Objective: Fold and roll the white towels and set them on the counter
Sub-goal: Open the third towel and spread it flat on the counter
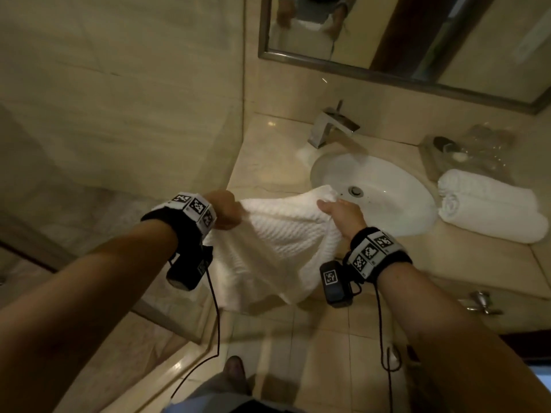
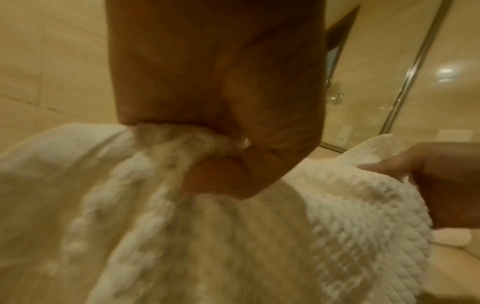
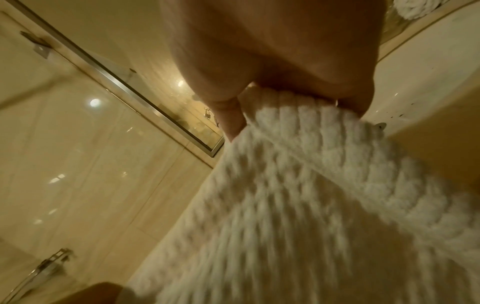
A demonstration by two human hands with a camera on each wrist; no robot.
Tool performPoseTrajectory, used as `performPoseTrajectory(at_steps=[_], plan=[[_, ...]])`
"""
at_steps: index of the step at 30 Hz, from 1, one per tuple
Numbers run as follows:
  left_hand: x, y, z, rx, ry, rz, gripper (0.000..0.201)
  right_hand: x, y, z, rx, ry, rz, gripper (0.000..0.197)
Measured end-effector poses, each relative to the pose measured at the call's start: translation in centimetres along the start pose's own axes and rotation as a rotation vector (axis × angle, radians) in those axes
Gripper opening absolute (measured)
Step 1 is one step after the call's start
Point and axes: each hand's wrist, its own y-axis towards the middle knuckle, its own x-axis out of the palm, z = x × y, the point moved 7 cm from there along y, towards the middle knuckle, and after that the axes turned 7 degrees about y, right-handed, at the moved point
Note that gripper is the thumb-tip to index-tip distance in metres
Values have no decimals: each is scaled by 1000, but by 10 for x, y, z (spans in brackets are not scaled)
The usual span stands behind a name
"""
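Note:
A white waffle-textured towel (image 1: 277, 242) hangs in the air in front of the counter edge, stretched between both hands. My left hand (image 1: 228, 210) grips its left top corner in a fist (image 2: 228, 164). My right hand (image 1: 340, 213) pinches the right top corner between thumb and fingers (image 3: 298, 96), just over the sink's near rim. The towel's lower part (image 2: 207, 246) droops toward the floor. Two rolled white towels (image 1: 489, 207) lie side by side on the counter (image 1: 268, 162) to the right of the sink.
A white oval sink (image 1: 396, 177) with a chrome faucet (image 1: 331, 126) sits in the beige counter. A tray with glasses (image 1: 465, 150) stands behind the rolled towels. A mirror (image 1: 417, 34) hangs above. A glass shower panel (image 1: 89, 144) stands to the left. Beige tile floor lies below.

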Motion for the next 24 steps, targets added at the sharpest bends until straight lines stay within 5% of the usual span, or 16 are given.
performPoseTrajectory(at_steps=[4,7,10,18,24], plan=[[7,-8,-8,-75,211,45,37,8,-3,-3,7,-91,-17,53],[-8,-6,-7,-61,309,94,22,10,-2,-7,-12,-128,-26,51],[-32,-7,-11,-91,391,172,34,6,0,-12,-44,-102,8,49],[-81,-1,-13,-35,142,501,24,-4,12,-33,-161,-270,65,46],[-118,4,-3,86,-136,889,20,-13,28,-44,-245,-202,221,42]])
